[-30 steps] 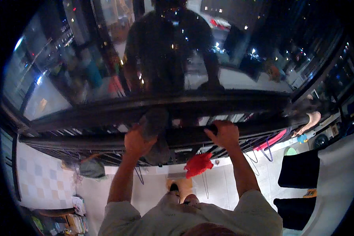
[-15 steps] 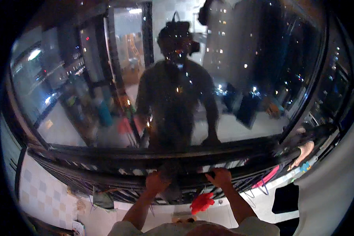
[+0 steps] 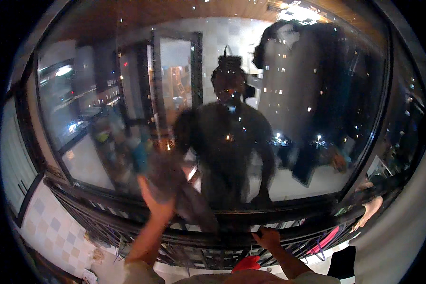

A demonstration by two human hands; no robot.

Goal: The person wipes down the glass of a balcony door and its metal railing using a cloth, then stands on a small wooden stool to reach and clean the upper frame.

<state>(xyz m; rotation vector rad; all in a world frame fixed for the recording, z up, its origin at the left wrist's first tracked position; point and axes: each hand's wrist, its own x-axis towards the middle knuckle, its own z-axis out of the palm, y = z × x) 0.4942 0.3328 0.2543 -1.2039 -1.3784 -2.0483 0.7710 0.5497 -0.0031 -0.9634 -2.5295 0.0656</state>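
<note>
My left hand (image 3: 157,204) is raised to the large window pane (image 3: 312,146) with a dark grey cloth (image 3: 168,177). The cloth covers most of its fingers, the thumb shows along the left side, and the loose end hangs down toward the sill. Lower and to the right, my right hand (image 3: 268,236) is closed over the black railing (image 3: 296,233) in front of the window. Night lights show through the glass, mixed with a dark reflection of my upper body and the room behind.
A red item (image 3: 246,263) lies below the railing, close to my body. Pink and purple hangers (image 3: 324,241) hang at the right, near a beige object (image 3: 368,212) by the rail. A pale curtain (image 3: 397,232) fills the right side; a tiled wall (image 3: 57,227) stands at left.
My left hand has risen from the railing onto the pane, moving up and left with the cloth. My right hand stays on the railing. The view has tilted upward.
</note>
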